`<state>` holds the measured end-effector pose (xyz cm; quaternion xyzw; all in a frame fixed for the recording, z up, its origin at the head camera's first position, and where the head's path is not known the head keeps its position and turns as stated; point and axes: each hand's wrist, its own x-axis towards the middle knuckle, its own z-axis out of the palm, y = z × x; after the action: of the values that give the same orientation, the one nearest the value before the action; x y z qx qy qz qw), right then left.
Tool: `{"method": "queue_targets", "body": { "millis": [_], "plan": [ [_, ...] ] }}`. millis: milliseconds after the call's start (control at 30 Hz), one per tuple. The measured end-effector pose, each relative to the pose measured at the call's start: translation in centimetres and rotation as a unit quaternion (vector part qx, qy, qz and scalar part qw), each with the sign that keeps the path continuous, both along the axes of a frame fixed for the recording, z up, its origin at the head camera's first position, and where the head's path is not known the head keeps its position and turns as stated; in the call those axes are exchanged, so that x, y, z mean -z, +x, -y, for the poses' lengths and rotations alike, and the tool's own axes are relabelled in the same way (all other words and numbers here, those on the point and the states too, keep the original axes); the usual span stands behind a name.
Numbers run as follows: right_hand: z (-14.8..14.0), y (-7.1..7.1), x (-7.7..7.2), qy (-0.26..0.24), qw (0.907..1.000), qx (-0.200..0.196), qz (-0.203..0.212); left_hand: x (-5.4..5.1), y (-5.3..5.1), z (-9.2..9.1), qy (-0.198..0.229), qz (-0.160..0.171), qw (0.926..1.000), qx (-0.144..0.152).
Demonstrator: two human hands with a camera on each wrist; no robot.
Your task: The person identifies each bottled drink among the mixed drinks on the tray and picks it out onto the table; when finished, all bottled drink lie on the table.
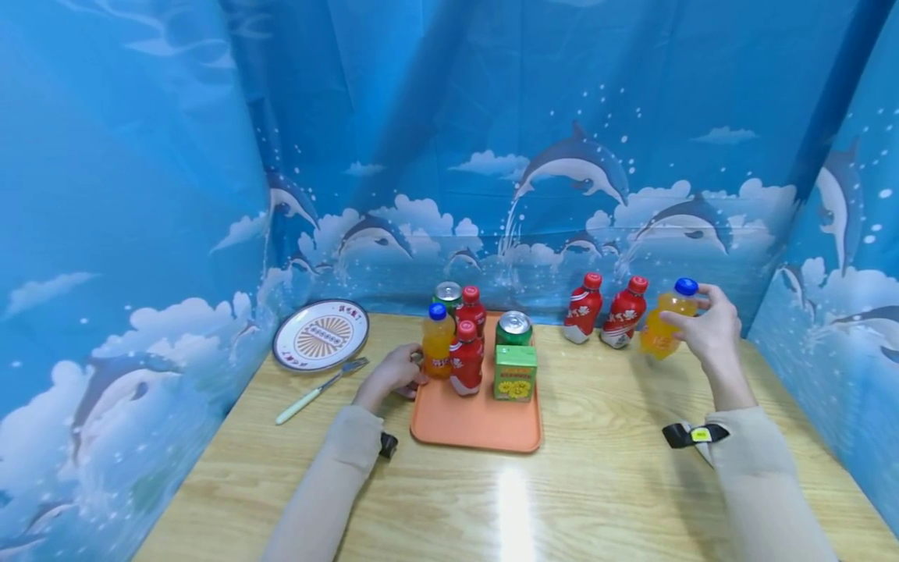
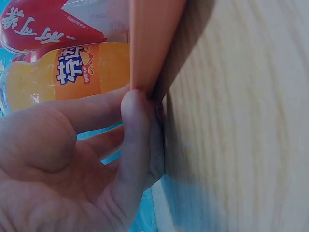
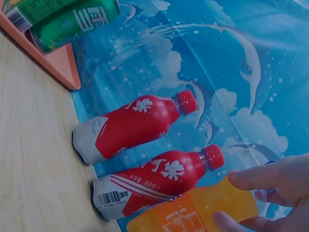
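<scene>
My left hand [image 1: 393,371] pinches the left edge of an orange tray [image 1: 477,425]; its fingertips [image 2: 135,104] meet the rim in the left wrist view. On the tray stand an orange soda bottle with a blue cap [image 1: 437,343], two red cola bottles, two green cans [image 1: 514,329] and a green drink carton [image 1: 515,375]. At the right my right hand [image 1: 712,328] grips a second orange soda bottle [image 1: 660,328], tilted a little. Just left of it are two more red cola bottles [image 1: 583,308], upright on the table. The right wrist view cuts off the held bottle's lower side.
A white patterned plate [image 1: 288,332] leans at the back left. In front of it lies a fork with a pale green handle [image 1: 298,407]. A blue dolphin-print curtain [image 1: 421,156] encloses the wooden table [image 1: 597,468] at the back and sides.
</scene>
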<state>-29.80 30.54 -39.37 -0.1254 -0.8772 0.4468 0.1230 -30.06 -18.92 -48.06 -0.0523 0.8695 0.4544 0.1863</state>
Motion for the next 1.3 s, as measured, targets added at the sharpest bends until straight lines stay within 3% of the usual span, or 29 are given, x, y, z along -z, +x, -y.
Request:
{"method": "queue_targets", "body": {
  "millis": [400, 767, 1033, 1300],
  "plan": [
    [-0.8, -2.6, 1.2, 0.008, 0.9980, 0.059, 0.021, -0.2, 0.0, -0.2, -0.002, 0.004, 1.0000, -0.007],
    [-1.5, -3.8, 2.6, 0.022, 0.9968, 0.072, 0.025, -0.2, 0.2, -0.2, 0.001, 0.000, 1.0000, -0.006],
    [-1.9, -4.0, 3.3, 0.026, 0.9975, 0.062, 0.020, -0.2, 0.1, -0.3, 0.003, 0.001, 1.0000, -0.007],
    [-2.3, -4.0, 4.2, 0.084, 0.9960, 0.022, 0.020, -0.1, 0.0, -0.3, -0.007, 0.003, 0.9999, -0.009]
  ]
}}
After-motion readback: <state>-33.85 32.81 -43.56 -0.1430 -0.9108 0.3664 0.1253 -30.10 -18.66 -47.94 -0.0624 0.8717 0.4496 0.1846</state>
